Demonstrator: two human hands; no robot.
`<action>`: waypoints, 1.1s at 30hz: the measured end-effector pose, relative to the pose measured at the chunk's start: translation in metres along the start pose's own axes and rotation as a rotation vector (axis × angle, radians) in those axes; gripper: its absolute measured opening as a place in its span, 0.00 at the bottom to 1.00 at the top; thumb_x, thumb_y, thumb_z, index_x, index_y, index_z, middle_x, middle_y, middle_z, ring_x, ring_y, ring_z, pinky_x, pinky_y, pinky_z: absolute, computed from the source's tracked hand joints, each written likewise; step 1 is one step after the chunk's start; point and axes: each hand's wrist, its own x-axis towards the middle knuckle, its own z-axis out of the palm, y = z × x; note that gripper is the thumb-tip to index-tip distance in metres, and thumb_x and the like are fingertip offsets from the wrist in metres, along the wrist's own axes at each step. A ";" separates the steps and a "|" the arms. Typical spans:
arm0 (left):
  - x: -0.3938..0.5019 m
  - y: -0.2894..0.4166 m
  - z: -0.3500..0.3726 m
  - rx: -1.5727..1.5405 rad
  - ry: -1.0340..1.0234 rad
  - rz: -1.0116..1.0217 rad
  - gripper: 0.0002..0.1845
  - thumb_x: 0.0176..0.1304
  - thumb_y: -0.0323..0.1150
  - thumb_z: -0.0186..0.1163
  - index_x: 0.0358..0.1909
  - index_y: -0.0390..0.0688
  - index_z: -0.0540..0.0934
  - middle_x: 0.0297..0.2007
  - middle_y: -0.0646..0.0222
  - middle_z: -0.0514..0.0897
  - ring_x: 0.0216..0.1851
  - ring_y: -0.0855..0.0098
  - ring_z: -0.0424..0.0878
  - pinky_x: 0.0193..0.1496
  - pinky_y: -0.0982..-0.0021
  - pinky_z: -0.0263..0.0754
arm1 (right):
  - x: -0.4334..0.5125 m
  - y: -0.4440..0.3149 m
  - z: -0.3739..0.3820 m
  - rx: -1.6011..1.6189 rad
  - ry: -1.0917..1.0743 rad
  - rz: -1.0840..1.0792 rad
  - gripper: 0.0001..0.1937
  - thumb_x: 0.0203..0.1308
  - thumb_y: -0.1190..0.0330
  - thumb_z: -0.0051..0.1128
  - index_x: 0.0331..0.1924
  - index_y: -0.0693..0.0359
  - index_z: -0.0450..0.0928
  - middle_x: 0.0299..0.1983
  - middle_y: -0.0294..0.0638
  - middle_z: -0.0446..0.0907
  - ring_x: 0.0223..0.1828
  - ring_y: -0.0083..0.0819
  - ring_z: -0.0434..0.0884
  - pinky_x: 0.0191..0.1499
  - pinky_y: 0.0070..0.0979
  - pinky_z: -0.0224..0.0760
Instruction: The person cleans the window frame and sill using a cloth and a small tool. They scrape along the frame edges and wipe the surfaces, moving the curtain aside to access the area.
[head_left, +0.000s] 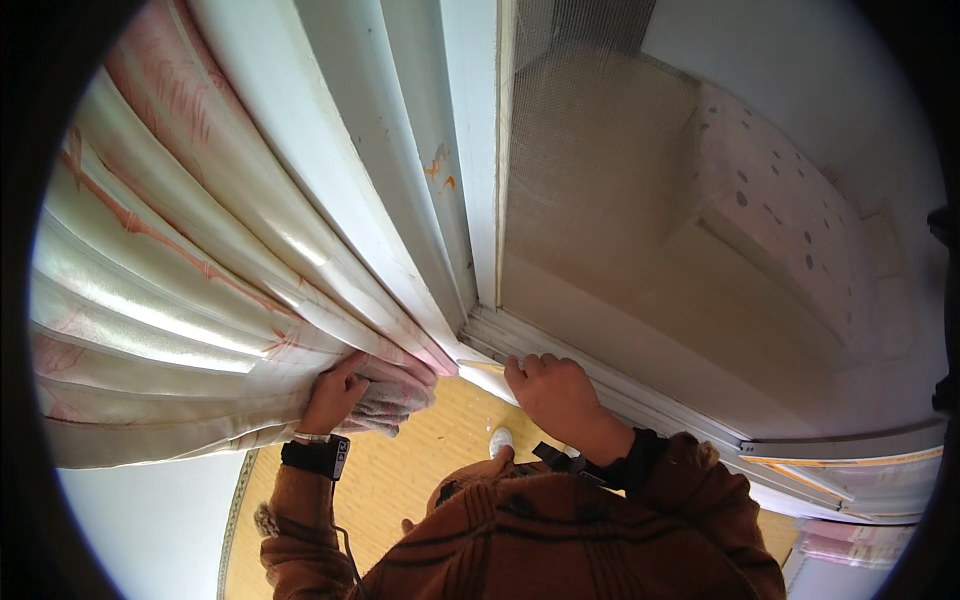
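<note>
My left hand (330, 401) presses against the lower folds of a cream curtain with pink and red-brown patterns (187, 300). A bunched grey and pink cloth (394, 403) hangs from its thumb and fingers, lying against the curtain's edge. On the white window sill (487, 379) rests my right hand (559, 401), its fingers curled at the inner edge near the window track. Whether it grips anything is hidden by the back of the hand. The sliding window's track (517, 341) runs along the sill, just beyond the right hand.
A mesh screen (600, 187) fills the window opening. Left of it stands a white frame (472, 150) with orange marks nearby. Below lies a yellow wood-look floor (405, 465), where a white shoe (500, 441) shows. A window sash (840, 442) stands at the right.
</note>
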 end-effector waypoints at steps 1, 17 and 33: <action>0.000 0.004 0.000 -0.017 -0.019 -0.069 0.27 0.57 0.27 0.62 0.61 0.39 0.73 0.21 0.71 0.74 0.24 0.79 0.72 0.30 0.74 0.70 | -0.001 -0.001 0.000 0.052 0.051 -0.018 0.11 0.47 0.70 0.55 0.36 0.64 0.77 0.26 0.39 0.78 0.25 0.30 0.80 0.23 0.26 0.72; -0.006 0.052 0.003 -0.341 -0.016 -0.007 0.21 0.57 0.23 0.62 0.54 0.40 0.78 0.30 0.81 0.72 0.31 0.84 0.67 0.36 0.81 0.65 | 0.002 -0.010 0.000 0.236 -0.231 0.249 0.24 0.56 0.72 0.46 0.58 0.72 0.69 0.26 0.50 0.81 0.24 0.44 0.81 0.27 0.36 0.75; 0.002 0.041 0.015 -0.360 -0.054 0.020 0.20 0.56 0.20 0.59 0.53 0.40 0.79 0.27 0.80 0.71 0.28 0.84 0.66 0.31 0.83 0.63 | 0.019 -0.015 0.026 0.319 -0.153 0.203 0.24 0.57 0.72 0.47 0.60 0.70 0.66 0.25 0.49 0.80 0.27 0.45 0.82 0.27 0.39 0.75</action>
